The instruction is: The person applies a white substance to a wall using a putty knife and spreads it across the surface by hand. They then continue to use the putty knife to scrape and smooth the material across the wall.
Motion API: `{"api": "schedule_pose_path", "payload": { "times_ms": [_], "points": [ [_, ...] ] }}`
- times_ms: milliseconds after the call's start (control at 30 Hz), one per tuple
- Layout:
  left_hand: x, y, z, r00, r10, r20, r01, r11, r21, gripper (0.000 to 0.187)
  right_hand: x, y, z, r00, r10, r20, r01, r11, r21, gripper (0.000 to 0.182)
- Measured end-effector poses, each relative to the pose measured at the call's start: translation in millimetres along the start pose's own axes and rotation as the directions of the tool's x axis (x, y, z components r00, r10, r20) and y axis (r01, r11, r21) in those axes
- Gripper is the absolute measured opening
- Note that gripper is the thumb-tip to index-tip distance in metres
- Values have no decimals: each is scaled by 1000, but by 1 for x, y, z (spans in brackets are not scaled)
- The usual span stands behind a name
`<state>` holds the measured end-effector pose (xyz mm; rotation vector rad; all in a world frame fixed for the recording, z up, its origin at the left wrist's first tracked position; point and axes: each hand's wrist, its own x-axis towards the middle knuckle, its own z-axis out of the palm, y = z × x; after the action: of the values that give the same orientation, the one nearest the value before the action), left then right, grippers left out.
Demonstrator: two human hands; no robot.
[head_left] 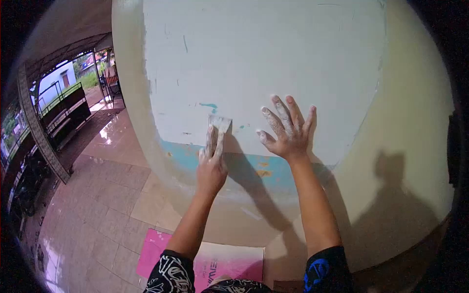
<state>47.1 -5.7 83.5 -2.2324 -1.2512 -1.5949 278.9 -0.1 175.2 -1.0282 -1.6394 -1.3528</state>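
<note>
My left hand [212, 168] is closed around a putty knife [221, 121], its wide blade pointing up against the wall. The fingers reach along the handle toward the blade. To its right, my right hand [288, 129] lies on the white-coated wall [264, 58] with fingers spread, and white powder covers them. Small turquoise spots show through the white near the blade. Below both hands runs a bare turquoise strip [195, 158] with some rusty brown patches.
At the wall's foot lies a pink and white printed sheet of cardboard [234, 259]. Tiled floor [102, 210] stretches to the left, toward an opening with a dark metal gate [63, 112]. My shadow falls on the cream wall [415, 97] at right.
</note>
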Motion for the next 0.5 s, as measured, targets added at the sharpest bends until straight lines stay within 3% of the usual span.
{"api": "schedule_pose_path", "payload": {
  "times_ms": [167, 267, 433, 500],
  "points": [
    [-32, -17, 21, 998, 51, -33, -52, 999, -14, 72, 3, 1, -5, 1000, -7, 0, 7, 1000, -14, 46],
    [-70, -22, 37, 1000, -25, -4, 25, 1000, 2, 74, 3, -1, -7, 1000, 7, 9, -7, 1000, -4, 47],
    [-10, -2, 8, 999, -48, -3, 48, 999, 15, 68, 0, 0, 0, 999, -1, -36, 1, 1000, 16, 46],
    [13, 6, -5, 992, 40, -116, -31, 997, 75, 72, 0, 0, -1, 1000, -2, -14, 2, 1000, 0, 46]
  ]
}}
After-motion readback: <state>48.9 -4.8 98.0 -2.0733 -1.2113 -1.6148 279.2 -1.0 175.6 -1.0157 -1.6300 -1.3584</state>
